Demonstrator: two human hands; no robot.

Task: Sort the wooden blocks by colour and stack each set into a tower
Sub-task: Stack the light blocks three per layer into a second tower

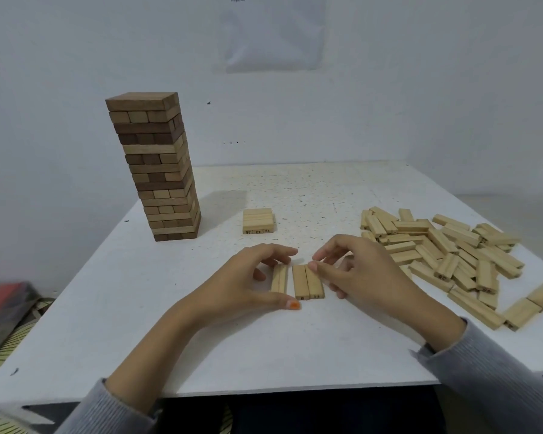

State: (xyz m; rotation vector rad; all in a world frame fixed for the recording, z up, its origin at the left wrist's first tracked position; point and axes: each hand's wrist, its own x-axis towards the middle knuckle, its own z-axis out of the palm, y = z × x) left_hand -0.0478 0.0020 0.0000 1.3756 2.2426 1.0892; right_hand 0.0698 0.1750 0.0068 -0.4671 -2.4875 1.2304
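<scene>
White tabletop (pixel 201 339), speckled toward the far edge, set against a pale wall. Tower (pixel 160 170) of mixed brown and tan wooden blocks, standing upright on the far-left part of the tabletop, layers laid crosswise. Heap of loose pale blocks (pixel 452 255), spread over the right side, several overlapping, a few showing printed numbers on their ends. Left hand (pixel 248 286), grey-sleeved, arched over the single pale block (pixel 279 278); its grip is narrow and closes on that block, fingertips past the far end, thumb at the near end. Right hand (pixel 367 277), also grey-sleeved; its grip holds the pair of pale blocks (pixel 308 283), thumb tip on the far end, curled fingers along the right flank. The pair lies flat, side by side and touching, near the centre front, just beside the single block with a slim gap between. Three-block layer (pixel 258 220), flat behind the hands, numbered ends facing the viewer.
</scene>
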